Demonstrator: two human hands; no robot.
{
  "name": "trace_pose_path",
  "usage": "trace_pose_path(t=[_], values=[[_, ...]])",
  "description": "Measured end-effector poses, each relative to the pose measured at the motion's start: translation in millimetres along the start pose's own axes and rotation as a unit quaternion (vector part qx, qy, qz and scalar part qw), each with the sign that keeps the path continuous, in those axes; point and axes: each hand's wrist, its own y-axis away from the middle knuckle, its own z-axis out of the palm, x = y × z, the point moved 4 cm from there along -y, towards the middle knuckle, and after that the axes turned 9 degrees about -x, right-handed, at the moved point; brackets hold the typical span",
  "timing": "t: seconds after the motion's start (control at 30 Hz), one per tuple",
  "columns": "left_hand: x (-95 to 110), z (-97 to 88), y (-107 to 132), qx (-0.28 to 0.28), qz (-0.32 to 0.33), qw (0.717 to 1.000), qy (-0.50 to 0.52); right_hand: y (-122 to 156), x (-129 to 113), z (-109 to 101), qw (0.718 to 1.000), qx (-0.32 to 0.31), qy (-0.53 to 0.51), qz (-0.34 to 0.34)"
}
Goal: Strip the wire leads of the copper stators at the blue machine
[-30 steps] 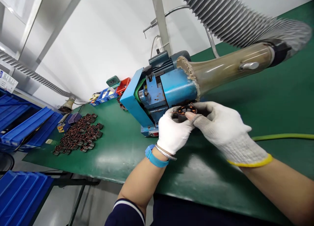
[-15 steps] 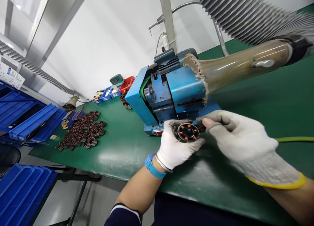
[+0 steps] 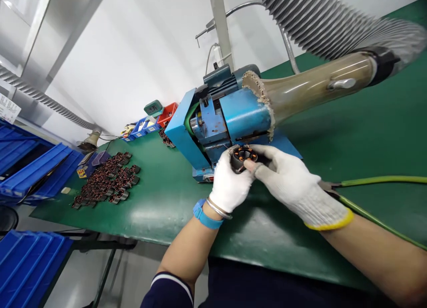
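My left hand (image 3: pixel 229 182), in a white glove with a blue wristband, is closed around a small round stator with copper windings (image 3: pixel 243 156). My right hand (image 3: pixel 293 183), also gloved, pinches the same stator from the right with thumb and fingers. Both hands hold it just in front of the blue bench machine (image 3: pixel 216 121), close to its lower front opening.
A clear extraction tube (image 3: pixel 316 87) joined to a grey ribbed hose (image 3: pixel 316 18) runs off the machine to the right. A heap of copper-wound stators (image 3: pixel 105 181) lies on the green table (image 3: pixel 160 201) at left. Blue bins (image 3: pixel 30 170) stand further left; a green hose (image 3: pixel 383 180) crosses at right.
The stator and both hands have moved up and back toward the machine's front. My right hand, which had drawn slightly away, is closed on the stator again.
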Motion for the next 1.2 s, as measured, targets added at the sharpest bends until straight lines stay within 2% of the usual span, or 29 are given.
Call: trace_pose_path(t=[0.3,0.5,0.73,0.93,1.07,1.2], values=[[24,7.5,-9,0.034,0.004,0.997,-0.072,-9,-28,-4,0.997,-0.016,-0.052,-0.046],[26,10.4,-9,0.046,0.004,0.994,-0.097,-9,-27,-9,0.998,-0.007,-0.064,-0.016],[16,3.4,-4,0.085,-0.014,0.995,-0.047,-8,-20,4,0.995,-0.018,-0.089,-0.050],[16,10.9,-1,0.060,-0.005,0.998,0.004,-3,-14,-2,0.998,0.007,-0.062,-0.031],[17,7.0,3,0.067,-0.025,0.995,0.063,5,-13,1,0.999,-0.003,-0.027,-0.030],[14,-7.4,9,0.049,-0.072,0.981,0.173,19,-19,3,0.995,-0.016,0.016,-0.096]])
